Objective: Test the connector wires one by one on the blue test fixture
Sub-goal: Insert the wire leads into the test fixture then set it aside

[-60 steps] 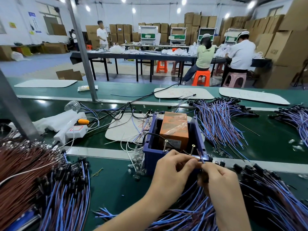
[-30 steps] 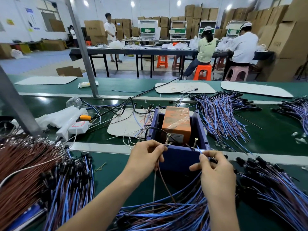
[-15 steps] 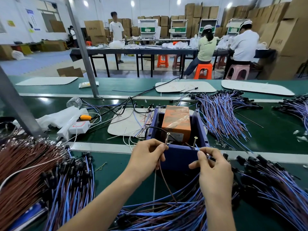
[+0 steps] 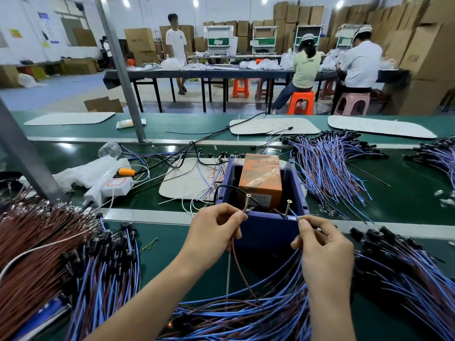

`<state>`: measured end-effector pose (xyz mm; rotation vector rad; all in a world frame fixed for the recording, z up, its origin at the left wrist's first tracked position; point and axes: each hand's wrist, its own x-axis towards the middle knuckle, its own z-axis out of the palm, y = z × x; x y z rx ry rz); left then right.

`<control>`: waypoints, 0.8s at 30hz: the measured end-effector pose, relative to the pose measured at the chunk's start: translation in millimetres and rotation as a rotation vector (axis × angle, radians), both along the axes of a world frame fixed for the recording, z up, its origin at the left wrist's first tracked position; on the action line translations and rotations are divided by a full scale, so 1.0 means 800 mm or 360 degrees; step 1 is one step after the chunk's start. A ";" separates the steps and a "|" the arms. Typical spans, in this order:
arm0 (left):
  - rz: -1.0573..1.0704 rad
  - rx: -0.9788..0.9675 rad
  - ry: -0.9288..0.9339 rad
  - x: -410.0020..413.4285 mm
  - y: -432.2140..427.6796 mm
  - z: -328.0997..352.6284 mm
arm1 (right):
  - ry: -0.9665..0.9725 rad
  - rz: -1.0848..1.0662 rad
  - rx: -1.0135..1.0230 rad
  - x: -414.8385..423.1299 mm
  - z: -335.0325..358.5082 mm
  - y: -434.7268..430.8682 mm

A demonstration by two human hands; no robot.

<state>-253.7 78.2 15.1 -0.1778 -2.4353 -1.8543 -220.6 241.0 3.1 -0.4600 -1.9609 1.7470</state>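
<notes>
The blue test fixture [image 4: 267,232], an open-topped box, stood on the green bench [image 4: 406,193] at the centre of the scene, with an orange unit [image 4: 261,178] inside it. Two metal contact pins rose from its near wall: the left pin [image 4: 247,202] and the right pin [image 4: 287,207].

The left hand [image 4: 214,232] was closed in a pinch on the brown wire [image 4: 240,264], holding its end against the left pin. The wire hung down from the fingers to the heap below.

The right hand [image 4: 322,244] was closed in a pinch on the blue wire end [image 4: 295,216], presented at the base of the right pin; actual contact could not be confirmed. A small metal part showed between its fingers.

Untested or tested status of the bundles could not be told. Blue and brown connector wires [image 4: 246,316] lay in a near heap under both forearms. Further bundles lay at near left [image 4: 37,267], near right [image 4: 406,279] and far right [image 4: 327,163].
</notes>
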 end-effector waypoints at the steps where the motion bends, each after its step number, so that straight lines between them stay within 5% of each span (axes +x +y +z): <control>1: -0.0003 -0.0005 0.0006 0.000 0.000 0.000 | -0.0009 0.0002 0.0016 -0.001 -0.001 0.000; 24: 0.0046 0.0045 -0.0026 -0.004 -0.002 0.003 | -0.0045 -0.0035 0.0130 -0.004 -0.007 -0.002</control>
